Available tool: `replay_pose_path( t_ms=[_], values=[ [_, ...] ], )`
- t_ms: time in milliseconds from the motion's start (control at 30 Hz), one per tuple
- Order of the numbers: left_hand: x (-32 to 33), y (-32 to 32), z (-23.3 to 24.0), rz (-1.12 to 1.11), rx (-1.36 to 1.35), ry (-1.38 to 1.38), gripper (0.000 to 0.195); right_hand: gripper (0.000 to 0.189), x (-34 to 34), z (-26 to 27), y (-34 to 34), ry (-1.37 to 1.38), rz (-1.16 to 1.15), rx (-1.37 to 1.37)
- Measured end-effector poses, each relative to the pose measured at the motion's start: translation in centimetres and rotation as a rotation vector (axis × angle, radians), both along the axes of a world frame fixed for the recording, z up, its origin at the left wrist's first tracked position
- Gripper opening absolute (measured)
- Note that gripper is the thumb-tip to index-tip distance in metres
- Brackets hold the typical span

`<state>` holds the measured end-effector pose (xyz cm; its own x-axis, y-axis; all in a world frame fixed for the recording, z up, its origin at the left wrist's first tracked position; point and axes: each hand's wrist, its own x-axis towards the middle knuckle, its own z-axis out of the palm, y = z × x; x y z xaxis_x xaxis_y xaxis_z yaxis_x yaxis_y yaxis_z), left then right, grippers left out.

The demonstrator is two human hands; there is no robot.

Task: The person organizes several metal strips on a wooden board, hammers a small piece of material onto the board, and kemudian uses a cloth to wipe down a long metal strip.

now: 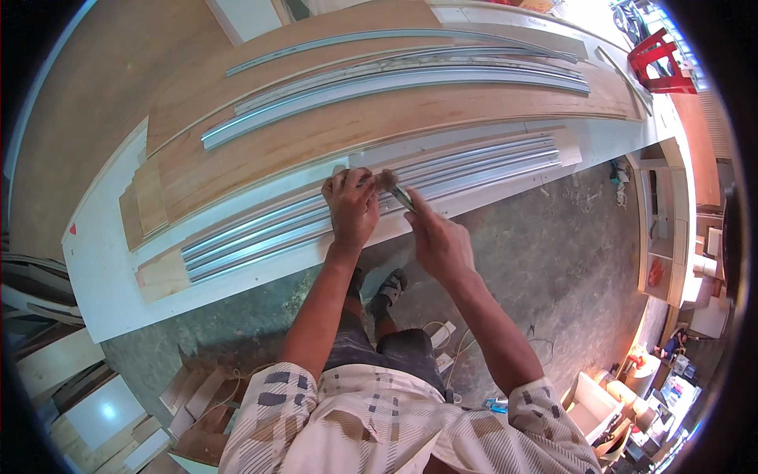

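My right hand (441, 240) is closed around the greenish handle of a hand tool (402, 197). The tool's brown head is blurred, so its exact kind is unclear. Close against that head, my left hand (353, 207) has its fingers curled; whether they grip the head or something small is hidden. Both hands are over a row of several silvery metal channel profiles (254, 243), laid side by side on a plywood strip (163, 275). Beneath the strip lies a large white panel (112, 302).
Beyond the row, more metal profiles (402, 95) lie on stacked plywood sheets (331, 127). A red plastic stool (660, 62) is at the far right. An open wooden cabinet carcass (663, 225) borders the concrete floor (533, 249). Wooden offcuts (103, 409) fill the lower left.
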<state>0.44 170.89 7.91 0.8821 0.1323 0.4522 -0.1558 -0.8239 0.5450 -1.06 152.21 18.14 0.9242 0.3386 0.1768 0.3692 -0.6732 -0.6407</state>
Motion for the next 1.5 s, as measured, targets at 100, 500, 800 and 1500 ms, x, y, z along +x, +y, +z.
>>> replay_pose_path(
  t_ms=[100, 500, 800, 1500],
  values=[
    [0.5, 0.5, 0.0, 0.012, 0.013, -0.005, 0.014, 0.050, 0.1, -0.1, 0.5, 0.211, 0.000, -0.153],
    [0.2, 0.4, 0.8, 0.026, -0.037, -0.019, 0.009, 0.045, 1.0, -1.6, 0.7, 0.264, -0.168, 0.060],
    [0.4, 0.4, 0.7, -0.006, -0.117, -0.037, 0.009, 0.044, 6.0, -6.2, 1.2, 0.307, -0.158, -0.303],
    [1.4, 3.1, 1.6, 0.085, -0.716, 0.088, 0.017, 0.045, 6.4, -5.8, 1.6, 0.350, -0.140, -0.369]
  ],
)
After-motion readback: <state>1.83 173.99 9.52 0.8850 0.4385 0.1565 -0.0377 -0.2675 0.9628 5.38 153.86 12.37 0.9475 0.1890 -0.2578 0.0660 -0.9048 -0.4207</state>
